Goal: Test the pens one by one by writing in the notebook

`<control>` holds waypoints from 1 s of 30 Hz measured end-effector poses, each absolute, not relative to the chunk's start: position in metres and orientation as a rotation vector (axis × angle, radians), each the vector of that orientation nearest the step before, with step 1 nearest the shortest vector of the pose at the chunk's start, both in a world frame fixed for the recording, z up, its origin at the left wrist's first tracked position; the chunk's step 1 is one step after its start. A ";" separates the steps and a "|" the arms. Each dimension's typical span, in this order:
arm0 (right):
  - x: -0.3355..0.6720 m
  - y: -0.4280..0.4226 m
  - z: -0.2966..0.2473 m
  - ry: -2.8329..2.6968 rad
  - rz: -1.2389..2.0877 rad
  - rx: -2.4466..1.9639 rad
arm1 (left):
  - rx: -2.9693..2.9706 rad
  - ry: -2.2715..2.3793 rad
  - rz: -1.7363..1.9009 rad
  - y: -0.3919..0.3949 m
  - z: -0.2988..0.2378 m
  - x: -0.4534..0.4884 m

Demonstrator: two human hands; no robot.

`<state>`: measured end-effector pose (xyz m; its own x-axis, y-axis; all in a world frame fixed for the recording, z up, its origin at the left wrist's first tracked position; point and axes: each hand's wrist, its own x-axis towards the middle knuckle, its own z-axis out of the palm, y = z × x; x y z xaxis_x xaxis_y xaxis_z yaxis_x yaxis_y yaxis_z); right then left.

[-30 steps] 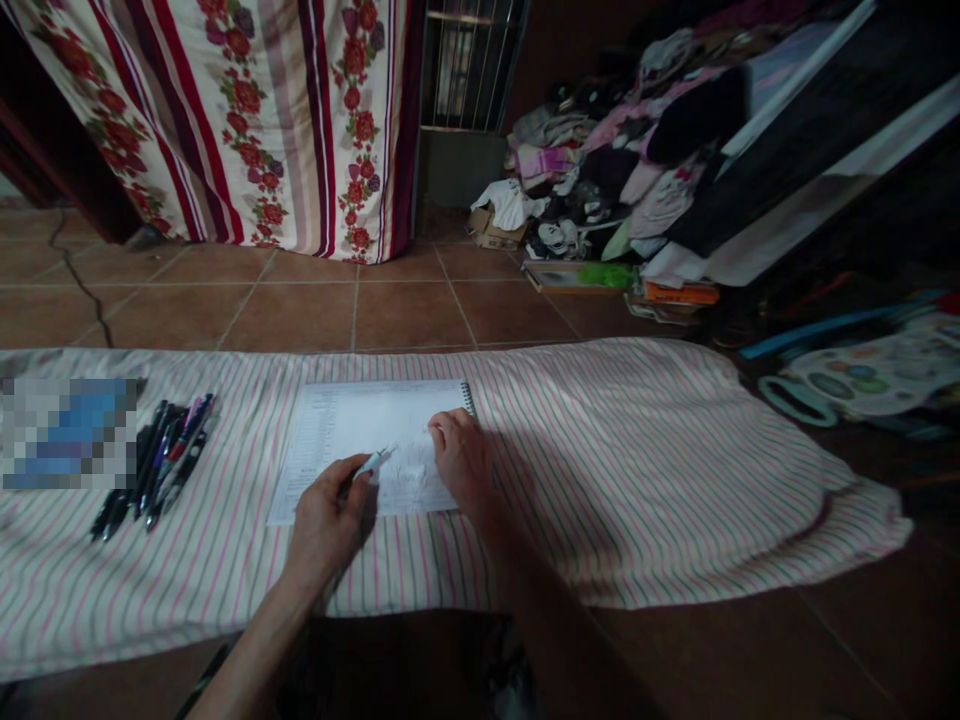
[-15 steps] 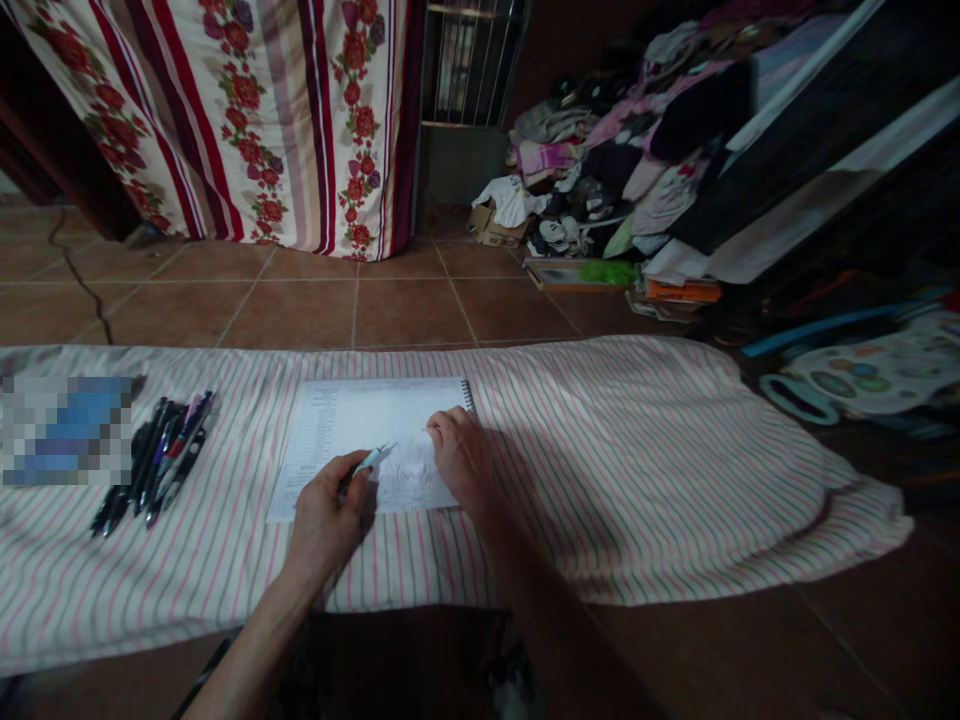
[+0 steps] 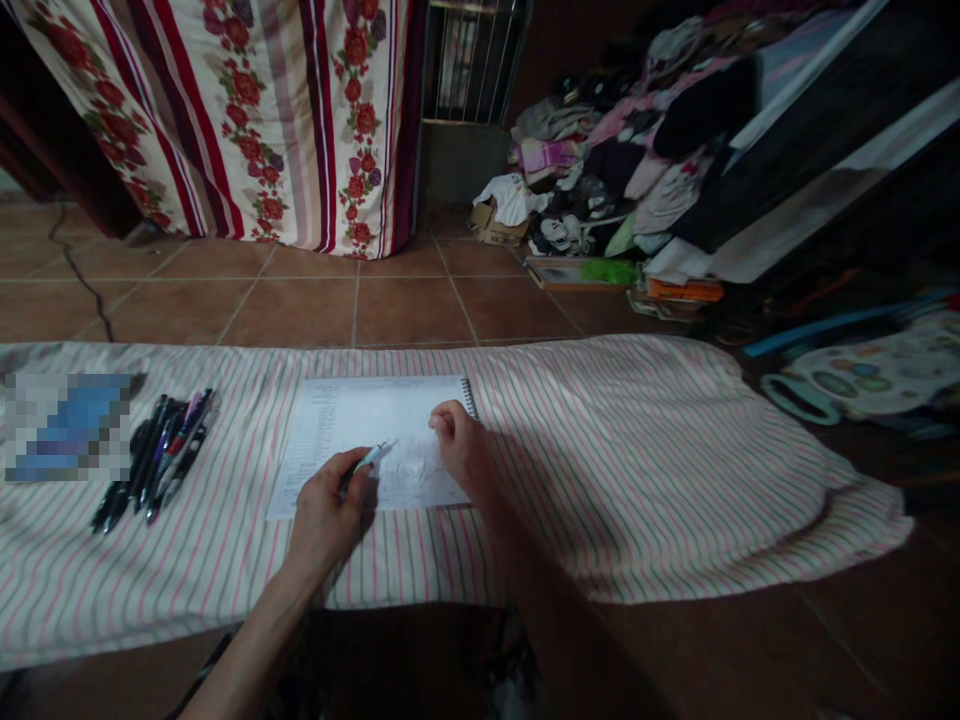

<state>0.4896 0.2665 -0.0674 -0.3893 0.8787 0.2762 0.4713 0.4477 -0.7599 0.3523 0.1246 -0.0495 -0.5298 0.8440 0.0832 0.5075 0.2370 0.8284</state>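
A person's 2 bare hands rest over an open spiral notebook [image 3: 375, 408] on a striped cloth [image 3: 645, 430]. The left hand [image 3: 328, 500], at the page's lower left, closes its thumb and fingers around 1 slim, pale-barrelled pen [image 3: 370, 457], its tip angled up and to the right over the page. Whether that tip touches the paper is too small to tell. The right hand [image 3: 463, 445] lies on the notebook's right side, just beside the coiled binding, fingers curled and the thumb near the index finger; whether anything is pinched between them cannot be told. Faint grey marks or creases spread across the page between the 2 hands, and a column of small lines runs down its left side.

To the left, a heap of mostly dark pens [image 3: 163, 455] lies near a blurred-out blue and grey object [image 3: 75, 425]. Beyond the cloth, a floral, red-striped curtain [image 3: 289, 110] hangs above a brown tiled floor [image 3: 300, 310]. A pile of clothes [image 3: 615, 165] rises at the upper right, with a cardboard box [image 3: 499, 231] at its near edge.
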 end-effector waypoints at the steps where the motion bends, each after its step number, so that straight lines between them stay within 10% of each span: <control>1: 0.489 0.267 -0.066 -1.954 0.876 -1.116 | 1.249 2.138 1.209 0.125 -0.050 0.353; 9: 0.487 0.262 -0.045 -1.362 1.589 -1.028 | 1.284 2.148 1.229 0.126 -0.054 0.354; 30: 0.488 0.252 -0.041 -1.185 1.737 -1.055 | 1.236 2.156 1.286 0.135 -0.048 0.362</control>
